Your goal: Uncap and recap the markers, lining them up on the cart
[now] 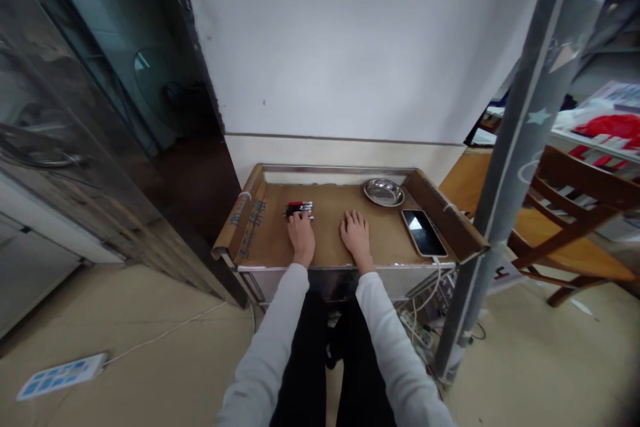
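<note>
A small bundle of red and black pens point(299, 205) with silver ends lies crosswise on the brown cardboard surface point(327, 197) of a small table. My left hand point(302, 237) rests palm down just in front of them, its fingertips touching or covering the nearest ones. Nothing is visibly gripped in it. Flat on the cardboard to the right, my right hand point(356, 237) has its fingers apart and holds nothing. Farther right and back sits a round shiny metal dish point(384, 193). A phone point(423, 233) with a white cable lies near the right front corner.
Folded cardboard flaps point(444, 213) edge the table's sides, and a white wall panel point(350, 47) rises behind. A grey metal post point(505, 167) stands close on the right, with a wooden chair point(575, 220) beyond. A white power strip point(415, 328) and cables lie below.
</note>
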A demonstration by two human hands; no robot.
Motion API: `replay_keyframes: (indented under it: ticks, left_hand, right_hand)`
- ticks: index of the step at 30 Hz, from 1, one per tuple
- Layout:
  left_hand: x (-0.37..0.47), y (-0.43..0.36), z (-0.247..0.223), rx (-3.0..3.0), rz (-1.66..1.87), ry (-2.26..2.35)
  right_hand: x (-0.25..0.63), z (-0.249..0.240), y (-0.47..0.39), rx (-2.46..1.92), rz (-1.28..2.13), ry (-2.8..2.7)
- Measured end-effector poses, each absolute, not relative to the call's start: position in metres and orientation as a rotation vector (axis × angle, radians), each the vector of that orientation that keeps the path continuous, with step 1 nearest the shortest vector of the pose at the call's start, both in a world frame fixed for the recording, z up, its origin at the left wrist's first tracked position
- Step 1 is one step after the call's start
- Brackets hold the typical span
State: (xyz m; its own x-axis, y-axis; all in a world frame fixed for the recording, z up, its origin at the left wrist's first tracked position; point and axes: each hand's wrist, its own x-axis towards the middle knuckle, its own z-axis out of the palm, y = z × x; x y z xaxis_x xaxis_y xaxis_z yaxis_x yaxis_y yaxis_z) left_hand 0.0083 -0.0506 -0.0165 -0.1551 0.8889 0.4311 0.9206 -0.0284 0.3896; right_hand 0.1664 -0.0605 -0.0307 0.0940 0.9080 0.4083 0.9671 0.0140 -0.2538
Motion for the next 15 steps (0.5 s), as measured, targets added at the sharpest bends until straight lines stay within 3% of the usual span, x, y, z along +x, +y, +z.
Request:
replay_keyframes:
  ticks: [8,15]
  left_hand:
    - [0.014,-0.058,-0.017,-2.629,-0.891,-1.539]
    - [0.013,-0.057,-0.022,-2.653,-0.915,-1.591]
  right_hand:
    - [0.169,-0.032,-0.079,-1.974,-0.201,-1.871]
    - [0.168,-0.028,-0.079,-1.968,-0.160,-1.857]
